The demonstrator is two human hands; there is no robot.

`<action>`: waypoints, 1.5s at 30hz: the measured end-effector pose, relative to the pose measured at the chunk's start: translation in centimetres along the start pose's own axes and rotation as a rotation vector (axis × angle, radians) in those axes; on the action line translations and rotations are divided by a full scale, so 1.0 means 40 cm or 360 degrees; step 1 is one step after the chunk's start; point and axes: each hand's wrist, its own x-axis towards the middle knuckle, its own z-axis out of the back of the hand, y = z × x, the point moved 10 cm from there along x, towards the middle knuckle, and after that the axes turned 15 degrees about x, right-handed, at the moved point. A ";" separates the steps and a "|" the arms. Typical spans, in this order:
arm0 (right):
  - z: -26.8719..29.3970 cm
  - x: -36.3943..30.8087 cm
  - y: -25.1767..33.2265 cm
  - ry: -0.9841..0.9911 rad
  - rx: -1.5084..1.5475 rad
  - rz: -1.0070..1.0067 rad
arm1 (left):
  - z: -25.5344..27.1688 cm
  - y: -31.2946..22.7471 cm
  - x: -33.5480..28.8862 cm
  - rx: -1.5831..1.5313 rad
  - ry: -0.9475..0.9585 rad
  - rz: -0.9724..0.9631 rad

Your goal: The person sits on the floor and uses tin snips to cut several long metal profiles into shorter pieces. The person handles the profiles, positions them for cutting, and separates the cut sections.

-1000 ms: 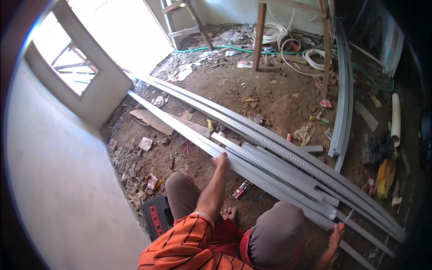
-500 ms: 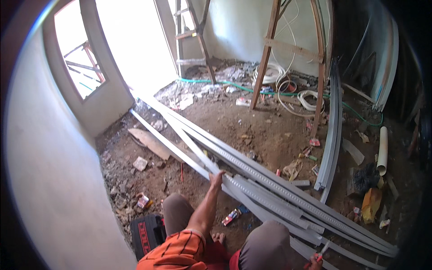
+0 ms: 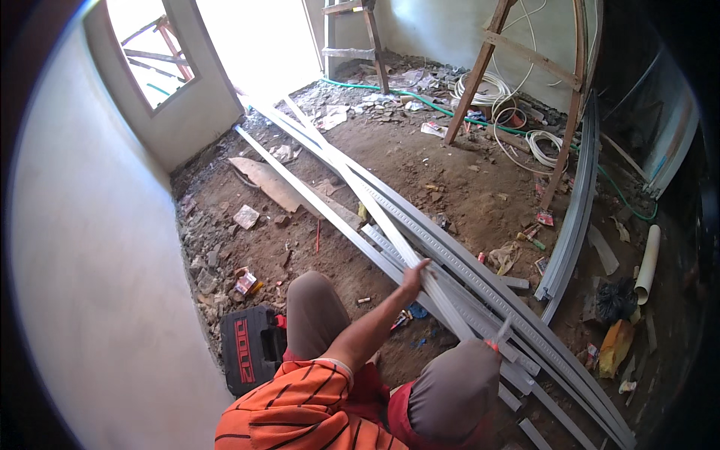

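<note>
My left hand (image 3: 414, 277) is wrapped round a long pale metal profile (image 3: 375, 210), which slants across the other profiles from the doorway side toward my right knee. Beyond that knee, a pair of what look like red-handled snips (image 3: 501, 334) sticks up with its metal end raised. The knee hides my right hand, which grips the snips from behind. Under and beside the held profile lie several slotted metal channels (image 3: 450, 262) in a loose bundle. A separate thin profile (image 3: 300, 185) lies to the left of my left hand.
A black case with red marking (image 3: 253, 349) lies by my left knee. Wooden ladders (image 3: 480, 75) stand at the back near coiled white cable (image 3: 484, 90). More metal profiles (image 3: 574, 217) lie at right, near a white pipe (image 3: 649, 259). Rubble and litter cover the dirt floor.
My left hand has moved right and up the view, swinging the held profile away from the thin one on the left. The snips have risen beside my right knee. The view has shifted.
</note>
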 end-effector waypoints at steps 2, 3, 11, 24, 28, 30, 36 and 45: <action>0.022 0.044 0.066 -0.0090 0.0006 0.0148 | -0.119 0.025 -0.056 -0.0381 0.0018 0.0162; 0.000 0.062 0.095 -0.0075 0.0032 0.0218 | -0.076 -0.002 -0.063 -0.0435 0.0037 0.0026; 0.247 -0.023 0.381 -0.0503 0.0702 0.0711 | -0.020 -0.628 -0.215 -0.0881 0.0356 -0.0674; -0.264 -0.207 0.428 0.0297 0.0527 0.0637 | 0.125 -0.614 -0.464 -0.1240 0.0524 -0.0732; -0.361 -0.202 0.365 0.0231 0.0529 0.0543 | 0.181 -0.568 -0.456 -0.1749 0.0846 -0.0559; -0.381 -0.185 0.357 0.0082 0.0223 0.0615 | 0.189 -0.574 -0.491 -0.1904 0.1061 -0.0619; -0.400 -0.153 0.409 -0.0023 0.0116 0.0805 | 0.205 -0.553 -0.496 -0.1947 0.1063 -0.0691; -0.366 -0.207 0.377 -0.0210 -0.0660 0.1087 | 0.212 -0.537 -0.488 -0.1714 0.0817 -0.0723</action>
